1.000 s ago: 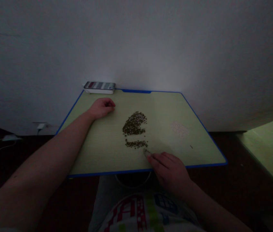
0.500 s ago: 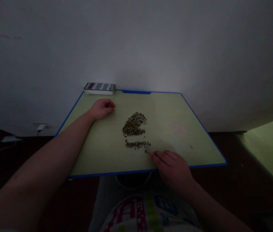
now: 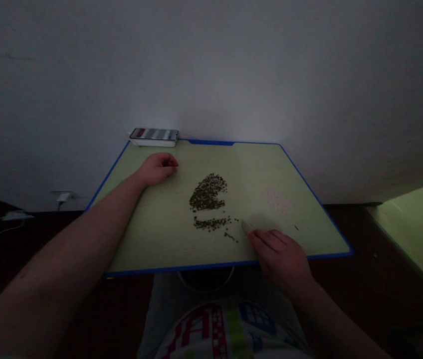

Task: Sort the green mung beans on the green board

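My left hand (image 3: 158,168) rests on the yellow-green tabletop with its fingers loosely curled and nothing visible in them. To its right lies a heap of small dark-brown grains (image 3: 207,193). A narrower row of the same grains (image 3: 211,224) lies nearer to me. My right hand (image 3: 282,253), closed, pinches a small pale, rounded tool (image 3: 245,227), possibly a spoon tip; its full shape is hidden by the fingers. The tool's tip points left, just right of a few stray grains. Beyond the right hand spreads a thin patch of whitish grains (image 3: 278,200).
The blue-edged table (image 3: 159,239) stands against a pale wall (image 3: 219,70). A phone (image 3: 154,133) lies on a white box (image 3: 155,142) at the far left corner. A short dark sliver (image 3: 296,227) is on the right side. A wall plug (image 3: 63,197) shows at left.
My right hand and the pale tool have moved to the right, away from the near row. A few dark grains now lie scattered right of that row. My left hand stays put.
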`<act>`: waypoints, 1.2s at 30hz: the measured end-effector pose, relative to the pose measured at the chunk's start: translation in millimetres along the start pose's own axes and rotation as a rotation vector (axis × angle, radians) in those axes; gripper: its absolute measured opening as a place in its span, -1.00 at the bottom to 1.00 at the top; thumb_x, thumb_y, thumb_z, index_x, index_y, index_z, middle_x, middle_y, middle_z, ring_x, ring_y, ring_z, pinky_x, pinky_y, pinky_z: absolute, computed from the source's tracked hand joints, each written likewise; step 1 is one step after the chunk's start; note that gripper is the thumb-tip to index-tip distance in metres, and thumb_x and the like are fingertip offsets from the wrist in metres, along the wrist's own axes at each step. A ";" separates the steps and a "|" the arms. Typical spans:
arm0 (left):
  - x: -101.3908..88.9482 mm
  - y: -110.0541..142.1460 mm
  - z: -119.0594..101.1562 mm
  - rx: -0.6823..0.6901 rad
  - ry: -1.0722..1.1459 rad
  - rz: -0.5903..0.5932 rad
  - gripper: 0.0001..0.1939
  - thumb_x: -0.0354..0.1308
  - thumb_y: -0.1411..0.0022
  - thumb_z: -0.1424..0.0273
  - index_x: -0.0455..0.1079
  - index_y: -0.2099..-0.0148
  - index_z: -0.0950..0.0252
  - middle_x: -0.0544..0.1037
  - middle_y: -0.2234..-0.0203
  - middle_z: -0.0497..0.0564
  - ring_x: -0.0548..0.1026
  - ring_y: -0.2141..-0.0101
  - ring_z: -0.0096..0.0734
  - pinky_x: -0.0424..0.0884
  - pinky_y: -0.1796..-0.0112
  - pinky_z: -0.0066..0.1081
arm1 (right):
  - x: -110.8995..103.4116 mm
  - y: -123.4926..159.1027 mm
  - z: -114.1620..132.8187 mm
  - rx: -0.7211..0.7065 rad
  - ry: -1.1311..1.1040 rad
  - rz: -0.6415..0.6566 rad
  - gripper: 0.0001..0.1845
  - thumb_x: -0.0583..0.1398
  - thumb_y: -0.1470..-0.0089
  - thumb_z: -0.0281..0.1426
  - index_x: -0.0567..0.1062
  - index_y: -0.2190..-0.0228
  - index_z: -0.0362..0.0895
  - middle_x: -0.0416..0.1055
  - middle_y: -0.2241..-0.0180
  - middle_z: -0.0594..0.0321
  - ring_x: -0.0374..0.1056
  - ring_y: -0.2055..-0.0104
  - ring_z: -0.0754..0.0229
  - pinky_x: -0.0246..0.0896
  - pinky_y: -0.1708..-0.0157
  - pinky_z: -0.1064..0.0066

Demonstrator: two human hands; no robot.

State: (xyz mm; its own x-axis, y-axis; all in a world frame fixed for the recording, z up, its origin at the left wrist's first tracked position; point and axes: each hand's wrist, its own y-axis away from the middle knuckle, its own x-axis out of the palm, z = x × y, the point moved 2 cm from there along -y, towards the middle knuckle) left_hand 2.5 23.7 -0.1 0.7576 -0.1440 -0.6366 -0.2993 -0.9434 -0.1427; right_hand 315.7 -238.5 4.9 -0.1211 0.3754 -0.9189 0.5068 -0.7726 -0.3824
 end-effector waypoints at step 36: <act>0.0 -0.5 1.8 -0.006 -0.038 0.002 -0.76 0.16 0.10 0.33 0.44 0.33 0.33 0.41 0.56 -0.06 0.32 0.51 -0.47 0.26 0.45 -0.43 | 0.8 -15.5 2.5 0.018 0.002 0.004 -0.67 0.12 -0.09 -0.54 0.54 0.11 -0.22 0.55 0.22 0.10 0.37 0.31 0.09 0.32 0.34 0.28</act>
State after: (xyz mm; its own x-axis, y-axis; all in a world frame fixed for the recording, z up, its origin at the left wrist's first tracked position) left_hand 1.6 24.7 -1.4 0.7341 -0.1347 -0.6655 -0.2973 -0.9449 -0.1367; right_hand 305.6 -227.5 9.8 -0.1176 0.3734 -0.9202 0.4922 -0.7829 -0.3806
